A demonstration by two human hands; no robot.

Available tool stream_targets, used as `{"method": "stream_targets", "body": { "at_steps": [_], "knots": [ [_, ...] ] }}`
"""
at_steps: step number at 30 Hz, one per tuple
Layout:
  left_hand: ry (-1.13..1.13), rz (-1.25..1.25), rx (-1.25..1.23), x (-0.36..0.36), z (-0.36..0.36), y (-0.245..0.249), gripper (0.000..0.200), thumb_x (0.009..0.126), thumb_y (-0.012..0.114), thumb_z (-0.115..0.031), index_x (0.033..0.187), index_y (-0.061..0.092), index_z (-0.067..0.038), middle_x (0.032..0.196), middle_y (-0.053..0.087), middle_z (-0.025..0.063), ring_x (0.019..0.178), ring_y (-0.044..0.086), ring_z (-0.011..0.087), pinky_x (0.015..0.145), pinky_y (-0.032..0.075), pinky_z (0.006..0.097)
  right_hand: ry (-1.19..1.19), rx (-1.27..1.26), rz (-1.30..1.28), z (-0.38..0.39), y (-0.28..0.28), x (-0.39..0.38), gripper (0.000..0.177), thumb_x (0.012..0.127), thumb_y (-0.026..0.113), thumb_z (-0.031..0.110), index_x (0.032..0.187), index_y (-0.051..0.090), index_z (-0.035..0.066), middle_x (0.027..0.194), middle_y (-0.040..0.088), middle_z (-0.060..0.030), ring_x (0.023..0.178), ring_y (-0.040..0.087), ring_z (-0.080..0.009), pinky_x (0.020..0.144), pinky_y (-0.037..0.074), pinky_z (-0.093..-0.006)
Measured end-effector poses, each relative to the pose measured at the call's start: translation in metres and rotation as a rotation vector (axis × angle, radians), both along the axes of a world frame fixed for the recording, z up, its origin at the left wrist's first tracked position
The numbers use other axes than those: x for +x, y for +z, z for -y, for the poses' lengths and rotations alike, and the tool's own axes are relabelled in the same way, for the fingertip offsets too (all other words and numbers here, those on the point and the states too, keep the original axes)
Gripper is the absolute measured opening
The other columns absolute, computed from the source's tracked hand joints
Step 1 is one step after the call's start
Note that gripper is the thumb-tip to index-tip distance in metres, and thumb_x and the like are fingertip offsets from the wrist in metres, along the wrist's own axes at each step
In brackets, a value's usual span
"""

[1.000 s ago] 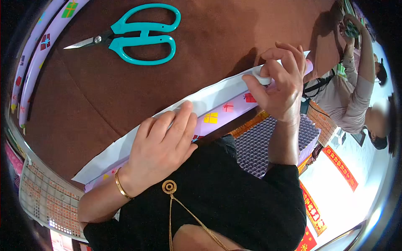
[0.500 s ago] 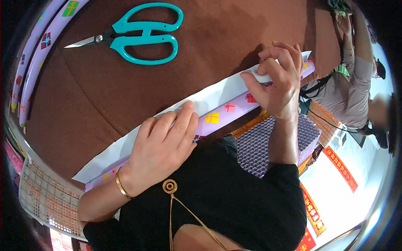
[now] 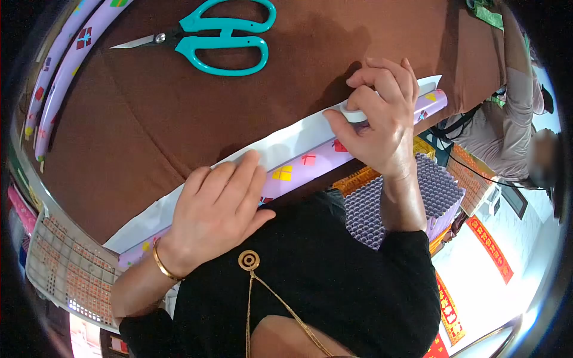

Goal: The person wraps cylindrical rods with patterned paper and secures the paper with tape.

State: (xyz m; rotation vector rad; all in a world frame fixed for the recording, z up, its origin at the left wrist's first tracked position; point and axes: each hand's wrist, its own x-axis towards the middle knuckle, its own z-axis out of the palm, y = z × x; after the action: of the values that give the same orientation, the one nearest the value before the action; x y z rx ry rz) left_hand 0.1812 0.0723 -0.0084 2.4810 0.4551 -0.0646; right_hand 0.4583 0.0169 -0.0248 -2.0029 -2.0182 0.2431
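A long strip of purple gift-patterned paper (image 3: 307,164) with a white edge (image 3: 292,136) lies diagonally along the near side of the brown cloth-covered table. My left hand (image 3: 218,206) rests palm down on the strip, its fingers stretched out. Toward the strip's right end, my right hand (image 3: 385,116) has its thumb and fingers curled round a small white roll (image 3: 353,114) that looks like tape, held against the white edge. Teal-handled scissors (image 3: 227,37) lie slightly open on the cloth beyond the strip.
Two rolled purple tubes (image 3: 59,83) lie at the far left. A pale plastic basket (image 3: 68,268) stands at the lower left. Purple honeycomb-like material (image 3: 364,209) is below the table edge. At the right, another person (image 3: 507,146) reaches toward green material (image 3: 486,15).
My right hand has slid leftward along the strip with the white roll. My left hand has shifted slightly left, its thumb now spread out. The view has moved a little, so the scissors appear higher.
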Motion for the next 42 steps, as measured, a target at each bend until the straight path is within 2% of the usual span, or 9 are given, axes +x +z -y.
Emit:
{"method": "stream_targets", "body": {
  "at_steps": [3,6,10,12,19,21,24,34,42],
  "knots": [
    [-0.030,0.084,0.032,0.012,-0.007,-0.003,0.053,0.076,0.074,-0.026,0.121,0.063,-0.001,0.132,0.059,0.0133,0.104,0.058,0.0260,0.085,0.047,0.0403,0.000,0.005,-0.005,0.000,0.001,-0.005,0.029,0.059,0.084,0.015,0.064,0.056,0.010,0.096,0.064,-0.0066,0.113,0.057,-0.0310,0.107,0.033,-0.0602],
    [-0.051,0.165,0.191,0.027,-0.020,-0.013,0.038,0.082,0.062,-0.013,0.118,0.064,-0.003,0.126,0.062,0.0096,0.101,0.059,0.0236,0.085,0.048,0.0383,-0.012,0.000,-0.007,-0.001,0.001,-0.002,0.030,0.059,0.084,0.015,0.064,0.055,0.010,0.096,0.064,-0.0063,0.112,0.058,-0.0308,0.107,0.033,-0.0594],
    [-0.091,0.166,0.223,0.028,-0.031,-0.021,0.039,0.079,0.062,-0.014,0.117,0.065,-0.004,0.123,0.063,0.0091,0.101,0.060,0.0233,0.085,0.048,0.0388,-0.020,0.000,-0.009,-0.001,0.000,-0.002,0.031,0.059,0.084,0.014,0.063,0.054,0.010,0.096,0.064,-0.0062,0.113,0.058,-0.0310,0.107,0.034,-0.0580],
    [-0.100,0.289,0.226,0.030,-0.036,-0.021,0.031,0.075,0.067,-0.012,0.103,0.068,0.000,0.112,0.065,0.0104,0.096,0.059,0.0205,0.080,0.049,0.0342,-0.023,0.004,-0.010,-0.001,0.000,-0.002,0.031,0.059,0.084,0.014,0.063,0.054,0.010,0.096,0.065,-0.0063,0.114,0.058,-0.0310,0.107,0.034,-0.0577],
    [-0.086,0.364,0.233,0.048,-0.038,-0.027,0.029,0.073,0.067,-0.014,0.100,0.069,-0.001,0.108,0.064,0.0096,0.096,0.058,0.0214,0.082,0.049,0.0344,-0.026,-0.002,-0.014,-0.002,0.001,0.000,0.032,0.059,0.085,0.015,0.062,0.053,0.010,0.096,0.065,-0.0063,0.116,0.058,-0.0312,0.108,0.033,-0.0570],
    [-0.094,0.395,0.312,0.059,-0.037,-0.035,0.024,0.073,0.067,-0.014,0.094,0.069,-0.002,0.103,0.063,0.0089,0.097,0.057,0.0213,0.083,0.049,0.0342,-0.022,0.003,-0.013,-0.003,0.001,0.000,0.032,0.059,0.085,0.014,0.062,0.053,0.010,0.097,0.065,-0.0064,0.116,0.058,-0.0314,0.108,0.033,-0.0572],
    [-0.077,0.438,0.239,0.071,-0.037,-0.041,0.019,0.073,0.066,-0.014,0.088,0.068,-0.003,0.101,0.062,0.0083,0.097,0.056,0.0209,0.084,0.049,0.0341,-0.019,0.012,-0.023,-0.003,0.000,0.001,0.031,0.059,0.084,0.014,0.063,0.053,0.010,0.098,0.064,-0.0066,0.115,0.057,-0.0320,0.108,0.033,-0.0576],
    [-0.065,0.504,0.322,0.087,-0.039,-0.056,0.022,0.072,0.066,-0.016,0.091,0.068,-0.005,0.102,0.061,0.0071,0.095,0.057,0.0202,0.084,0.050,0.0335,0.019,-0.052,-0.067,-0.004,0.008,0.014,0.028,0.059,0.084,0.020,0.063,0.059,0.009,0.099,0.064,-0.0066,0.115,0.056,-0.0335,0.106,0.032,-0.0602],
    [-0.087,0.467,0.321,0.090,-0.048,-0.059,0.024,0.076,0.067,-0.013,0.098,0.068,-0.005,0.104,0.061,0.0068,0.093,0.058,0.0196,0.082,0.050,0.0328,-0.049,-0.067,0.058,0.004,0.011,0.055,0.031,0.061,0.084,0.023,0.068,0.059,0.006,0.101,0.065,-0.0105,0.116,0.057,-0.0378,0.102,0.036,-0.0589]
  ]
}}
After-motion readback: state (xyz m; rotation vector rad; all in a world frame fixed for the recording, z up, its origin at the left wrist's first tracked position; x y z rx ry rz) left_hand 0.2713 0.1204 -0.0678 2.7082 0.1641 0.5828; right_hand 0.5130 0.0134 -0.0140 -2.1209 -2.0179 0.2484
